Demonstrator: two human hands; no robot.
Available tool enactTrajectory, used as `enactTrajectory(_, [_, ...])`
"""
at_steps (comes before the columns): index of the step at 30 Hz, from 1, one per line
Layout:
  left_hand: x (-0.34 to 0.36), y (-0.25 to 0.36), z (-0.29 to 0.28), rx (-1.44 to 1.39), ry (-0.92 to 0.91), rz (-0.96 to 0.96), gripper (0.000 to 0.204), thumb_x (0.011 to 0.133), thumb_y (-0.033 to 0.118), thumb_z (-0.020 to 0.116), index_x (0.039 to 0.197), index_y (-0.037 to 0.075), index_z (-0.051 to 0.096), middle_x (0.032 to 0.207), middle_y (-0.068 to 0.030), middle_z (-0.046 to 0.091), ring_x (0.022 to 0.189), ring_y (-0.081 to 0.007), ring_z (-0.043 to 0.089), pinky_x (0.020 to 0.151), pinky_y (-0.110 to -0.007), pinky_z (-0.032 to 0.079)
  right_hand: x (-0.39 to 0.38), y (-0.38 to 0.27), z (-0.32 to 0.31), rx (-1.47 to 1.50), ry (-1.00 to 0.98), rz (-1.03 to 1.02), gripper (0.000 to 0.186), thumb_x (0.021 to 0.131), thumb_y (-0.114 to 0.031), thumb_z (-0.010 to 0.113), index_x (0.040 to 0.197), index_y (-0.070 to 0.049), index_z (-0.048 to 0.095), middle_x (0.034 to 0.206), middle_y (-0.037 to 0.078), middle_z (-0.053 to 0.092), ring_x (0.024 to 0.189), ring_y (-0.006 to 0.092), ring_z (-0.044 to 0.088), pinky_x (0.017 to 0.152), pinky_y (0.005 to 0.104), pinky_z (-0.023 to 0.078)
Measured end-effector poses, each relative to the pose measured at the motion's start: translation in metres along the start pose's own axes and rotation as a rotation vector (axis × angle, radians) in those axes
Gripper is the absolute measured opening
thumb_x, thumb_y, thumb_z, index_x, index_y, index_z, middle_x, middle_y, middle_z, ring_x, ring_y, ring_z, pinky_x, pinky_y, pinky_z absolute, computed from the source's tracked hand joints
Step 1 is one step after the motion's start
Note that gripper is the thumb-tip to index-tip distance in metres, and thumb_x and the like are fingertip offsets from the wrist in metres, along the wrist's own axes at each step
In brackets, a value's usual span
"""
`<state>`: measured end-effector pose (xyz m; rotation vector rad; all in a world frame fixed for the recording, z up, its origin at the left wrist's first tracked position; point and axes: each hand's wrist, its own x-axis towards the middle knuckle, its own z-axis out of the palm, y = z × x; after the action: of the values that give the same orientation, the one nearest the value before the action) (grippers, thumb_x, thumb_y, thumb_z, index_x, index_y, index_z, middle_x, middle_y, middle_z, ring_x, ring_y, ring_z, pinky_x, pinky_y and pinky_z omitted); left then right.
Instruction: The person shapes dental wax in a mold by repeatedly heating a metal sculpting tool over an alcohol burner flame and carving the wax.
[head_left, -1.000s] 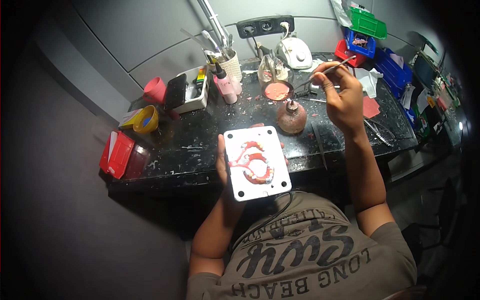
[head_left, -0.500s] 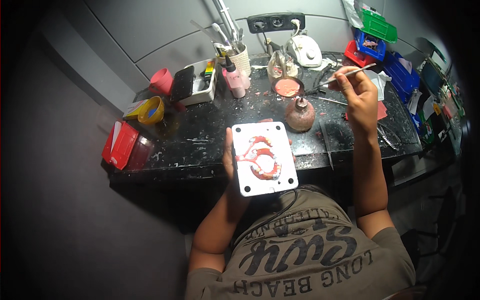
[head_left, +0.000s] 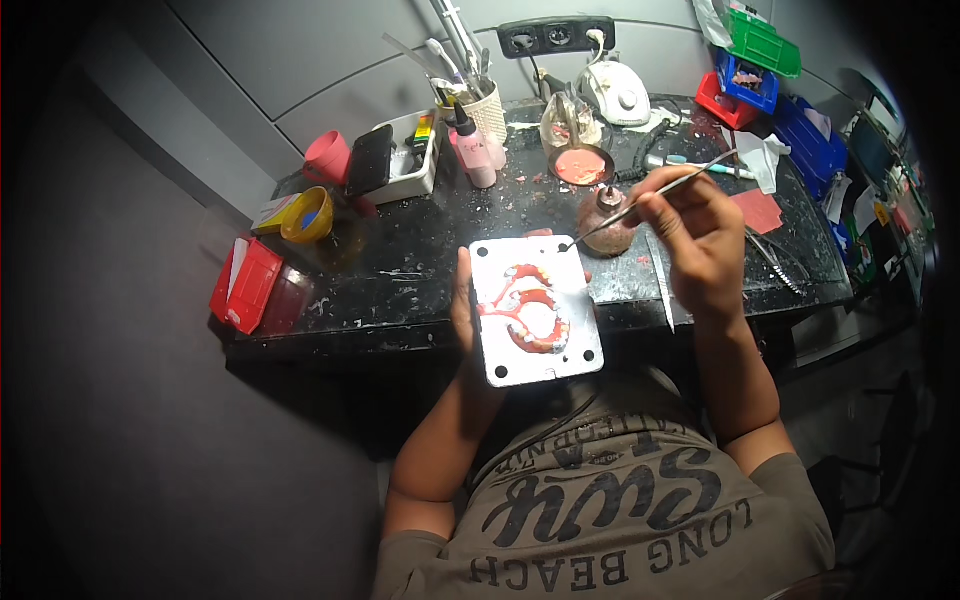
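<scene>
Before my chest, my left hand is wrapped around a white, squarish denture flask half with dark round holes at its corners. Red-pink denture wax shapes with pale teeth lie in its face, joined by red wax strips. Pinched in the fingers of my right hand is a thin metal wax carver. Its far tip reaches the flask's upper right corner; I cannot tell whether it touches. Just beyond that tool stands a round, pinkish spirit burner with a metal neck, partly covered by my right hand's tool.
A small pan of pink wax lies behind the burner. Pink bottles, a tool holder and a white tray stand along the back. A knife and pink wax sheet lie right; a red box sits left.
My right hand has come down and toward the flask, bringing the wax carver's tip to its upper corner. The flask stays in my left hand, nearly in place.
</scene>
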<state>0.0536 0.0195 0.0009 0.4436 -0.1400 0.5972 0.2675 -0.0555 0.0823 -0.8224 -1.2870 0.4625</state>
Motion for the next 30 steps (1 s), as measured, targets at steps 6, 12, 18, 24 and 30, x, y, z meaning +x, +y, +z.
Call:
enactTrajectory(6, [-0.001,0.000,0.007,0.072,0.107,0.072,0.092,0.103,0.073,0.039,0.153,-0.004,0.042,0.142,-0.0310,0.058,0.124,-0.0468,0.064,0.103,-0.060,0.055,-0.008,-0.005,0.027,-0.126,-0.099,-0.130,0.009,0.097,-0.004,0.074,0.099,0.003,0.069,0.087,0.010,0.075,0.082,0.0133,0.074,0.075,0.0281,0.056])
enactTrajectory(12, [-0.002,0.001,0.009,-0.123,0.083,0.091,0.090,0.104,0.071,0.040,0.152,-0.004,0.041,0.141,-0.0293,0.059,0.121,-0.0436,0.066,0.101,-0.058,0.057,-0.008,-0.006,0.035,-0.233,-0.151,-0.159,0.009,0.094,-0.004,0.077,0.100,0.000,0.071,0.082,0.010,0.075,0.076,0.0167,0.075,0.070,0.0285,0.056])
enactTrajectory(18, [0.000,0.002,0.004,-0.127,0.060,0.092,0.089,0.105,0.070,0.041,0.153,-0.005,0.040,0.141,-0.0279,0.059,0.120,-0.0423,0.067,0.099,-0.057,0.057,-0.009,-0.004,0.036,-0.270,-0.147,-0.155,0.009,0.094,-0.005,0.078,0.099,-0.001,0.071,0.080,0.010,0.075,0.075,0.0185,0.076,0.069,0.0293,0.055])
enactTrajectory(24, [0.000,0.001,0.010,-0.083,0.127,0.103,0.089,0.105,0.070,0.041,0.153,-0.005,0.041,0.141,-0.0281,0.059,0.120,-0.0428,0.067,0.099,-0.058,0.058,-0.009,-0.003,0.036,-0.281,-0.130,-0.129,0.008,0.095,-0.005,0.077,0.098,-0.001,0.071,0.080,0.011,0.076,0.075,0.0184,0.076,0.069,0.0295,0.055])
enactTrajectory(30, [0.000,0.002,0.009,-0.134,0.128,0.101,0.089,0.105,0.070,0.041,0.152,-0.005,0.041,0.142,-0.0287,0.058,0.118,-0.0430,0.067,0.098,-0.058,0.058,-0.009,-0.003,0.037,-0.279,-0.133,-0.131,0.009,0.095,-0.005,0.077,0.099,-0.001,0.071,0.081,0.011,0.075,0.075,0.0180,0.075,0.068,0.0297,0.055])
